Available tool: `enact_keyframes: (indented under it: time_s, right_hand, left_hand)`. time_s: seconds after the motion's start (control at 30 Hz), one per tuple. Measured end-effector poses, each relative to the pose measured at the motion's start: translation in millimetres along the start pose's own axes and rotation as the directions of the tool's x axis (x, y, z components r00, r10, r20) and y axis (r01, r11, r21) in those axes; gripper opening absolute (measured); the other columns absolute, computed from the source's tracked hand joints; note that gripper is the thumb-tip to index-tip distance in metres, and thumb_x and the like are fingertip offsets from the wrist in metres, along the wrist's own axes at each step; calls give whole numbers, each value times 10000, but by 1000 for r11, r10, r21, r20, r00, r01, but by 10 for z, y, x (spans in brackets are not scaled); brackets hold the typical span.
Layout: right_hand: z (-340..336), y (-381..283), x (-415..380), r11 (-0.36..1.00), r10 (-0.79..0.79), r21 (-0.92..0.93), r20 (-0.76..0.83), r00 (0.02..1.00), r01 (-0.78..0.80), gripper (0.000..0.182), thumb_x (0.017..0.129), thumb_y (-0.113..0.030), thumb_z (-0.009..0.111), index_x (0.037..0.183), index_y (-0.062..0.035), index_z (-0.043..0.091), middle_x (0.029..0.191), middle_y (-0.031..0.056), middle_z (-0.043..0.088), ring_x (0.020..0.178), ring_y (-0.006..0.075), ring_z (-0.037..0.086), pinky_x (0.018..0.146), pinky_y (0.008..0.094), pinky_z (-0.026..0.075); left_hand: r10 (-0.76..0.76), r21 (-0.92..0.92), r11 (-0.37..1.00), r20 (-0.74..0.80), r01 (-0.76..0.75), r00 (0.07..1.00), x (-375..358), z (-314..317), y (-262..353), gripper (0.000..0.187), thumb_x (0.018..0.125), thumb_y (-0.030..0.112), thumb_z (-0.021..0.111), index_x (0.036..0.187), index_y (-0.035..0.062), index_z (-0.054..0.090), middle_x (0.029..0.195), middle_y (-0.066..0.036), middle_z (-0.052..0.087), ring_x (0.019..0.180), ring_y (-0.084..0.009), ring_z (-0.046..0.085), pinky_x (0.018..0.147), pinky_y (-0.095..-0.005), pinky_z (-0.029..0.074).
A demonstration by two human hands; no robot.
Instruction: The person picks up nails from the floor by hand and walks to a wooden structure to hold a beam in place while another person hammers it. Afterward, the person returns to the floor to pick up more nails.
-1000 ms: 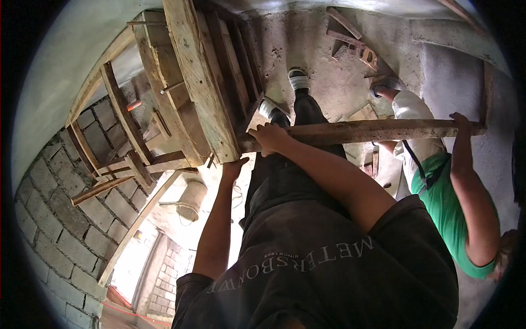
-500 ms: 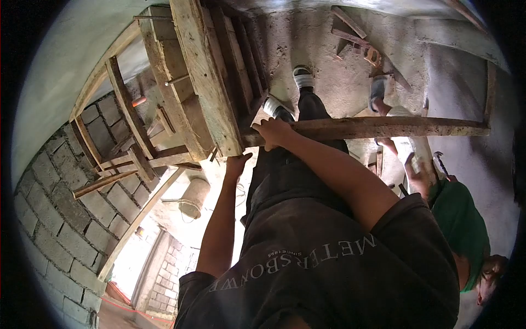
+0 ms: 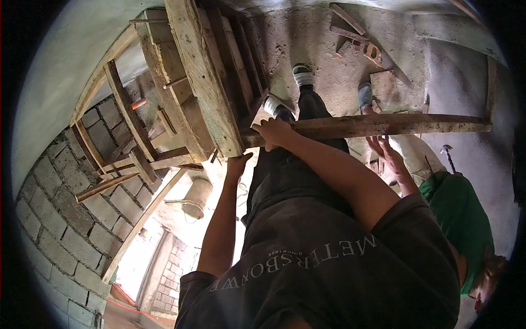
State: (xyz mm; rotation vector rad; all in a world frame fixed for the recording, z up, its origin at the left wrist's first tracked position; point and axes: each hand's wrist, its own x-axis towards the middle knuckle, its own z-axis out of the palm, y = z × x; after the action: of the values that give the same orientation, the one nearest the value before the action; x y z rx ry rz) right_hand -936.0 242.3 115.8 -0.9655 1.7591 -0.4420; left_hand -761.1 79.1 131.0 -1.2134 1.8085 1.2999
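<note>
A long wooden plank (image 3: pixel 383 126) crosses in front of my waist, running out to the right wall. My right hand (image 3: pixel 272 133) is wrapped over its left end, fingers on the top edge. A thick upright-looking timber beam (image 3: pixel 205 77) comes down from the upper left to meet that end. Beneath the beam's lower end, my left hand (image 3: pixel 238 164) presses with the thumb out to the side; its other fingers are partly hidden behind the wood. A co-worker's hand (image 3: pixel 392 159) reaches up close under the plank's middle.
Wooden framing (image 3: pixel 129 104) with protruding nails fills the left, before a concrete block wall (image 3: pixel 71 230). A bucket (image 3: pixel 196 198) stands below it. A handsaw (image 3: pixel 374 54) and wood scraps lie on the floor ahead. The co-worker in a green shirt (image 3: pixel 457 214) crouches right, near a hammer (image 3: pixel 448 158).
The co-worker's hand has risen toward the plank, and their foot and body have shifted. The hammer shows more fully. My hands keep their places, and the plank's right part sits slightly higher.
</note>
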Motion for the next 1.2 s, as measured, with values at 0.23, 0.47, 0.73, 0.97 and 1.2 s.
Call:
enact_keyframes:
  time_s: [0.23,0.47,0.73,0.97,1.2]
  right_hand:
    - [-8,-18,-22,1000,0,-4,-14,1000,0,925,557,-261,848,1373,-162,424,1187,148,566,1089,337,564,899,463,481]
    - [30,1,-4,1000,-6,-13,-34,999,6,902,552,-256,842,1354,-156,442,1179,141,574,1057,325,584,883,462,495]
    - [46,-22,-26,998,-44,-39,-54,998,42,910,536,-279,843,1346,-148,451,1163,146,587,1040,327,597,856,459,509]
    - [110,-30,-24,996,-70,-49,31,997,71,954,536,-305,834,1367,-120,405,1153,171,589,1032,338,601,871,447,507]
    - [14,-222,-129,997,-23,-66,72,997,28,855,631,-258,801,1357,-91,381,1142,188,605,1067,343,591,858,447,502]
  left_hand:
    - [-3,37,999,-2,3,1000,34,-15,-56,369,739,188,775,950,-26,559,780,-32,550,723,-146,492,669,-295,427]
    - [-83,-218,972,40,90,996,-63,3,84,325,764,182,764,972,44,557,686,26,497,552,-85,445,503,-255,365]
    - [-117,-418,897,96,147,988,-74,-18,51,319,775,253,770,819,120,484,614,70,378,501,-72,338,474,-245,294]
    - [116,-255,963,102,-86,988,-200,-111,236,334,762,242,775,957,45,588,682,56,463,527,-65,350,477,-260,301]
    - [99,186,975,132,-123,986,-41,-330,-187,563,693,315,831,1039,-36,559,597,27,411,553,-90,363,486,-299,299]
